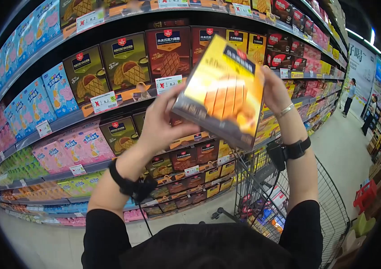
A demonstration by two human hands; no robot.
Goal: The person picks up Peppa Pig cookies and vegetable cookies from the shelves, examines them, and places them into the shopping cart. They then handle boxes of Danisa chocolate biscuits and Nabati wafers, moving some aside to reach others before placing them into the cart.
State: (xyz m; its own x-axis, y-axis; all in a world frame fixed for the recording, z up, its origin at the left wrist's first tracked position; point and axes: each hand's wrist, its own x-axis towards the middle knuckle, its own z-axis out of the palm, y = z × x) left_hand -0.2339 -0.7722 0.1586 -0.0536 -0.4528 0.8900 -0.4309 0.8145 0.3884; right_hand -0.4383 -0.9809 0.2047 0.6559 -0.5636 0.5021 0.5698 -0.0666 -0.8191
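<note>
A yellow box of biscuits (226, 94), with waffle-patterned biscuits pictured on its front, is held tilted in front of the shelves. My left hand (163, 119) grips its lower left corner, thumb along the dark bottom edge. My right hand (274, 92) is closed on its upper right side, the fingers partly hidden behind it. Just behind the box stand a red-brown biscuit box (169, 54) and a green-brown biscuit box (125, 60) on the shelf. Black bands with small devices are strapped round both forearms.
A wire shopping cart (329, 193) holding several packages stands below my right arm. Blue cartoon boxes (33, 105) and pink boxes (82, 145) line the shelves at left. Down the aisle are two people (350, 96). A red basket (365, 196) sits at the right.
</note>
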